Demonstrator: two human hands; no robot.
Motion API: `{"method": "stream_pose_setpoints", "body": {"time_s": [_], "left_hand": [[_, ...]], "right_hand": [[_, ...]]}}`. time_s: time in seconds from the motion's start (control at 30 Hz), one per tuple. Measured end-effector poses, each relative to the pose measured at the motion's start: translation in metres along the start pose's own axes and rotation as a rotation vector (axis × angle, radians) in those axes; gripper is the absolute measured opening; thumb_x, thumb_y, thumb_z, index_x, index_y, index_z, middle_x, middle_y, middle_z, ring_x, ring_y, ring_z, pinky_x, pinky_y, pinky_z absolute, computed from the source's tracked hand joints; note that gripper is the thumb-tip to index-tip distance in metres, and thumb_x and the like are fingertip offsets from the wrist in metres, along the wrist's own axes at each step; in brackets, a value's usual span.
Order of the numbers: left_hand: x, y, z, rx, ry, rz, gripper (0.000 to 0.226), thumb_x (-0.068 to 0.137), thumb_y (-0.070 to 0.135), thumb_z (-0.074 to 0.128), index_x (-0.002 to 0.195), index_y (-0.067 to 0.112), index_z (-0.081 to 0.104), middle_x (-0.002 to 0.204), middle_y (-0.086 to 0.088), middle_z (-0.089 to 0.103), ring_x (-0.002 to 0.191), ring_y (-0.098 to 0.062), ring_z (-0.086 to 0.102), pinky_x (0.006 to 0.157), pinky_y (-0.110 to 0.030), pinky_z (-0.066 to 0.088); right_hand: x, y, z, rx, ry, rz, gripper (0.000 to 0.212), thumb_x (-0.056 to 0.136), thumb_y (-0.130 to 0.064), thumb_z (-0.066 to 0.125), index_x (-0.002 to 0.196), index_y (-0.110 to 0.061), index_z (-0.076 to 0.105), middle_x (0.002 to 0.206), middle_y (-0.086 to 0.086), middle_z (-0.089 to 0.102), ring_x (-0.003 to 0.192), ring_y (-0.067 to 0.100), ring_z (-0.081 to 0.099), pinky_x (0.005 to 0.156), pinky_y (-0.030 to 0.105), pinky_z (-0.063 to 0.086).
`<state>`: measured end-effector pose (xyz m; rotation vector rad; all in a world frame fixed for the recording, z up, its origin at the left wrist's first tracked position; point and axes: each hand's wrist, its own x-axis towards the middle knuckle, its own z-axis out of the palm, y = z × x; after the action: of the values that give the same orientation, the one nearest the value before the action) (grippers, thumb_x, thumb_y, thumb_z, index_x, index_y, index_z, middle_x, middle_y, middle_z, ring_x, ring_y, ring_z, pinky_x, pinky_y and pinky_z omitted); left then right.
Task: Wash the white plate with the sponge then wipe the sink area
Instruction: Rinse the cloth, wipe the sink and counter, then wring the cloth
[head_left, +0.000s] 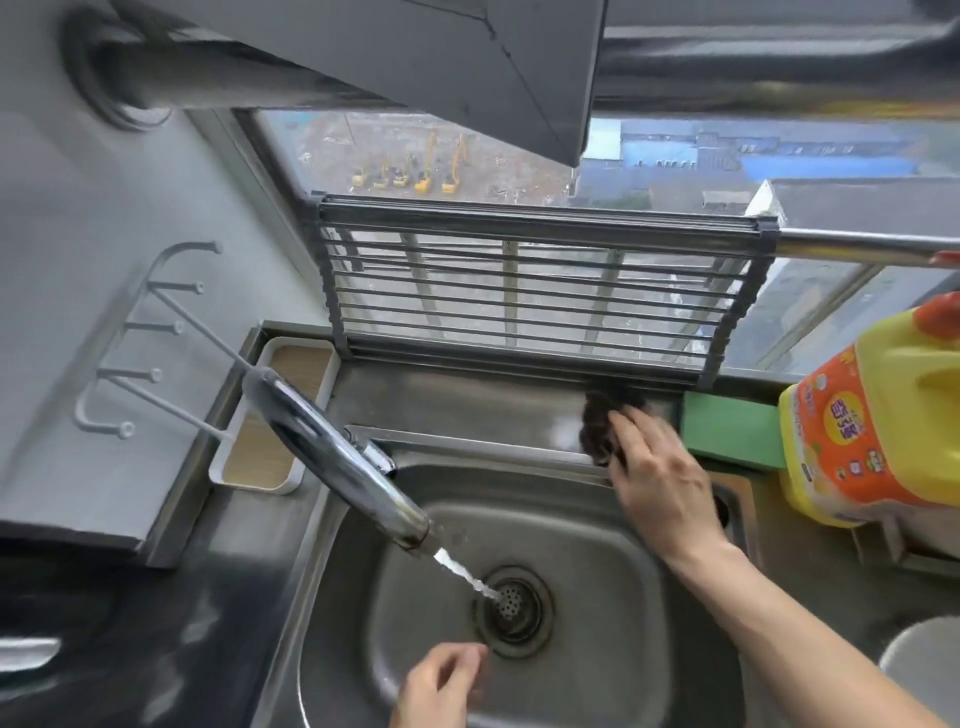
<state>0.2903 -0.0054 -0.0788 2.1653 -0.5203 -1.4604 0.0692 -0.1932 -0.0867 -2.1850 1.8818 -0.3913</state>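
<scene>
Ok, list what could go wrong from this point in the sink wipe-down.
1. The tap is running into the drain while the right hand presses a dark cloth on the back ledge, so water is probably being wasted.
2. The yellow detergent jug and green sponge sit right beside that cloth; a wide wipe might knock them.
3. The left hand hangs over the wet basin, where splashes could hit it.

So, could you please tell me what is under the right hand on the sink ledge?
A dark scrubbing cloth lies under the right hand, whose fingers press on it. The part beneath the palm is hidden.
</scene>
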Motion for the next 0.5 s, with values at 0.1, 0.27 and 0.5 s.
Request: {"method": "stream_pose_setpoints", "body": {"time_s": [0.1,0.27,0.5], "left_hand": [[0.003,-0.005,-0.001,0.020,-0.007,-0.024,0.027,0.091,0.021,0.071,0.068,0.033,0.079,0.072,0.008,0.078,0.073,-0.014,0.075,0.089,-0.036,0.057],[0.006,-0.007,-0.006,0.032,-0.023,-0.023,0.012,0.083,0.038,0.072,0.080,0.028,0.077,0.072,0.009,0.078,0.069,-0.015,0.071,0.073,-0.029,0.050],[0.015,-0.006,-0.024,-0.056,0.054,0.028,0.018,0.098,0.022,0.062,0.092,0.019,0.078,0.086,-0.001,0.079,0.081,-0.022,0.072,0.071,-0.031,0.053]], "right_hand": [[-0.001,-0.016,0.015,-0.012,0.060,0.093,0.047,0.089,-0.004,0.063,0.136,0.000,0.057,0.138,0.023,0.059,0.129,0.039,0.054,0.113,0.048,0.040],[0.034,-0.140,0.055,0.223,-0.043,-0.260,0.036,0.089,-0.008,0.058,0.124,-0.007,0.066,0.129,0.013,0.065,0.124,0.032,0.055,0.107,0.043,0.047],[-0.011,-0.065,0.007,0.282,0.050,0.025,0.040,0.088,-0.008,0.070,0.128,-0.012,0.065,0.126,0.008,0.067,0.117,0.026,0.060,0.101,0.042,0.050]]}}
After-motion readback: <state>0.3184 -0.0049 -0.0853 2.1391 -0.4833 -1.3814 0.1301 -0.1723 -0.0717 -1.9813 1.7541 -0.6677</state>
